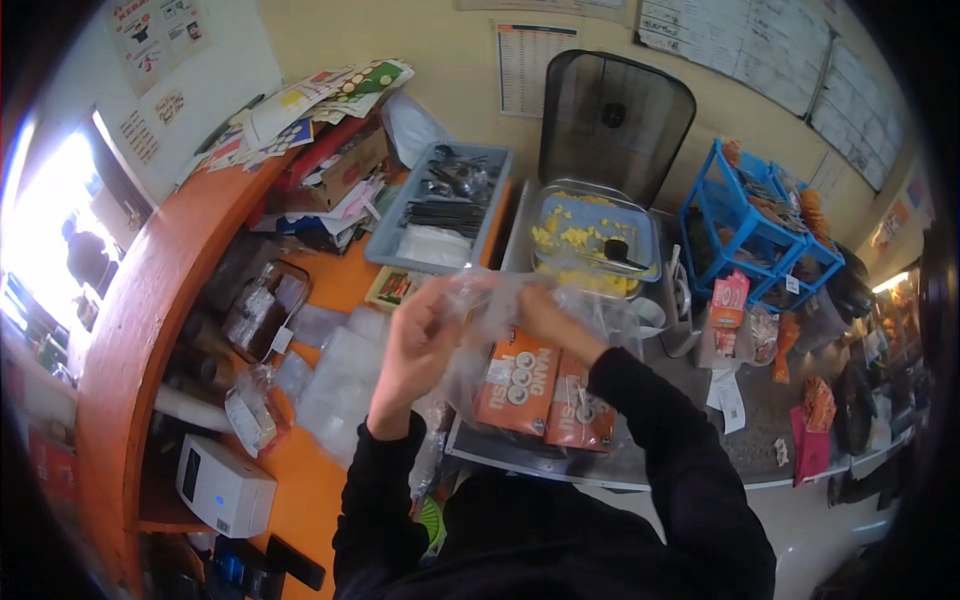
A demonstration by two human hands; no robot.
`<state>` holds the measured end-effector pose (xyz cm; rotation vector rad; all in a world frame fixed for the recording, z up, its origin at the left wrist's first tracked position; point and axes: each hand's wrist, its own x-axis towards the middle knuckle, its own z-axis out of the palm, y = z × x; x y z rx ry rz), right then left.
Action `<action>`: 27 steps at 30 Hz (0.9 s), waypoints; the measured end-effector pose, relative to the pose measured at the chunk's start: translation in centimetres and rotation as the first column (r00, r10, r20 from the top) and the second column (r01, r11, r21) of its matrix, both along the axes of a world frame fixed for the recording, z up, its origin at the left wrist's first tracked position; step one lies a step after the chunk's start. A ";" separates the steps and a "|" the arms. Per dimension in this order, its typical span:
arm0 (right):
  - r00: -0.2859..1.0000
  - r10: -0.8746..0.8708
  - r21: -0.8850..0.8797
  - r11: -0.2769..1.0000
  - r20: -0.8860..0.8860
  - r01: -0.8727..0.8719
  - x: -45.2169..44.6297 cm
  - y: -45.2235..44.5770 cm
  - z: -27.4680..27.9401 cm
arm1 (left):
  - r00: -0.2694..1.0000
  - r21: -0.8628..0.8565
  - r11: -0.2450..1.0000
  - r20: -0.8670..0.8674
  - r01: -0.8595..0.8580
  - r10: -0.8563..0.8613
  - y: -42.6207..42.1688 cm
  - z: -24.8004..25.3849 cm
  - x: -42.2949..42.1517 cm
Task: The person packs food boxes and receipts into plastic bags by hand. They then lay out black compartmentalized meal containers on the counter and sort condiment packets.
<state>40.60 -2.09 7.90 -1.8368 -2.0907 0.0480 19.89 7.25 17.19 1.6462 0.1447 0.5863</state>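
Observation:
Two orange boxes with white lettering, the left box and the right box, lie side by side inside a clear plastic bag at the near edge of the dark counter. My left hand is at the bag's upper left, its fingers bent around the thin plastic. Over the top of the bag, my right hand reaches in from the right, its fingers closed on the plastic and partly veiled by it. Just behind the hands is a tray of yellow food with a black spoon in it.
A grey-blue cutlery tray stands behind the left hand. Blue racks with packets are at the right. Plastic sheets lie on the orange desk, near a white printer. A receipt hangs at the counter's right.

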 end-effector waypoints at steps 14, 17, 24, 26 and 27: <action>0.959 -0.262 -0.370 0.885 0.111 0.284 3.4 -8.8 -4.2 | 0.976 -0.080 0.973 0.040 0.216 -0.213 -5.9 -0.7 4.8; 0.896 -0.389 -0.199 0.881 0.213 0.429 0.8 -10.7 -2.2 | 0.981 -0.164 0.968 0.078 0.190 -0.179 -6.1 -0.7 5.6; 0.619 -0.477 0.120 0.841 0.624 0.527 -4.8 -22.9 5.8 | 0.982 -0.277 0.959 0.153 -0.063 0.109 -4.7 -0.1 3.8; 0.370 -0.619 0.216 0.668 0.693 0.712 -3.9 -26.1 9.6 | 0.961 -0.289 0.949 0.202 -0.128 0.191 -4.6 0.3 2.4; 0.182 -0.661 0.281 0.529 0.728 0.800 -3.2 -27.1 12.0 | 0.951 -0.289 0.949 0.234 -0.129 0.200 -4.6 0.6 1.7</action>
